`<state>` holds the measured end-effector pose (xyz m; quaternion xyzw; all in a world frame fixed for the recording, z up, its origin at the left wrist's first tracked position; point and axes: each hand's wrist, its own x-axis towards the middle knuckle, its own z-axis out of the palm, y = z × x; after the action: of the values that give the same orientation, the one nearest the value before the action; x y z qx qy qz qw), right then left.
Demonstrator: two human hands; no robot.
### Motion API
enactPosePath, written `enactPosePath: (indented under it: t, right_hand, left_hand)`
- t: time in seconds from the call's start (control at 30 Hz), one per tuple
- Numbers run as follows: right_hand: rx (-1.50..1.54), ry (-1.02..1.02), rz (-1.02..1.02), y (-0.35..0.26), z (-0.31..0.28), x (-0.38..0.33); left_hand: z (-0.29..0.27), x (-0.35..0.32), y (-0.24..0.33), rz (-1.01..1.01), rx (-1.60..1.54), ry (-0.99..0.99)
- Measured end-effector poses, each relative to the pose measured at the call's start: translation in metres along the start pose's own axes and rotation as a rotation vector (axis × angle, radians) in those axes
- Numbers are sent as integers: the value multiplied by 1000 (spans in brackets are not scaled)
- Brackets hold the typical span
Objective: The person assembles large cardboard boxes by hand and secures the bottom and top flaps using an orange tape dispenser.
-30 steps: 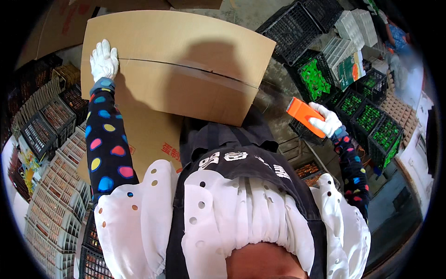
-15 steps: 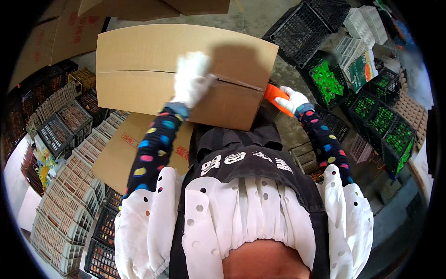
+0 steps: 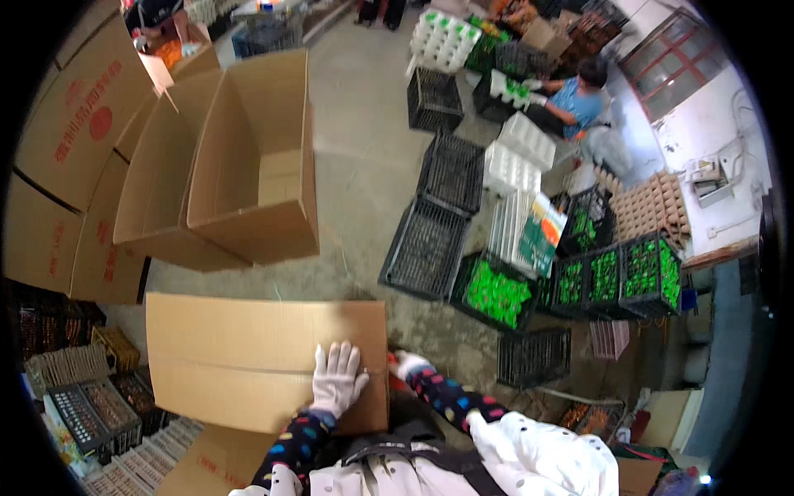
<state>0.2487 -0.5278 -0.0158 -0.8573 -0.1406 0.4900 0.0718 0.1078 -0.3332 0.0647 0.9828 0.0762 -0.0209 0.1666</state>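
A closed brown cardboard box (image 3: 240, 339) lies in front of me, with a seam running along its length. My left hand (image 3: 337, 382), in a white glove, rests on the box near its right end with the fingers spread. At the right end of the box, my right hand (image 3: 411, 364), also gloved, is closed on an orange hand-held tool (image 3: 396, 382). The box partly hides that tool, and its exact kind cannot be made out.
Two open cardboard boxes (image 3: 256, 165) stand beyond mine. Black crates (image 3: 426, 248) line the right, one with green-wrapped items (image 3: 496, 299). A seated person in blue (image 3: 575, 103) handles a white tray farther off. Stacked cartons (image 3: 91, 124) stand at left.
My view has tilted up toward the room. My left hand, blurred above the box before, now lies flat nearer its right end. My right hand still holds the orange tool at that end.
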Motion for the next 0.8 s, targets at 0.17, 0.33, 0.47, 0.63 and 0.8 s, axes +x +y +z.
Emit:
enactPosePath:
  t: [0.17,0.33,0.47,0.63,0.8]
  right_hand:
    - [264,159,-38,-13,-26,-73]
    - [60,144,19,-15,15,1]
    - [-312,20,-290,-17,28,49]
    - [91,45,62,0,31,8]
    - [125,51,125,-25,20,-20]
  left_hand:
    - [1,1,-15,9,136,-12]
    - [-1,21,19,192,2,18]
    - [-8,22,23,356,-144,108]
    - [-69,2,-85,62,-120,-64]
    - [-111,-89,-275,-644,187,237]
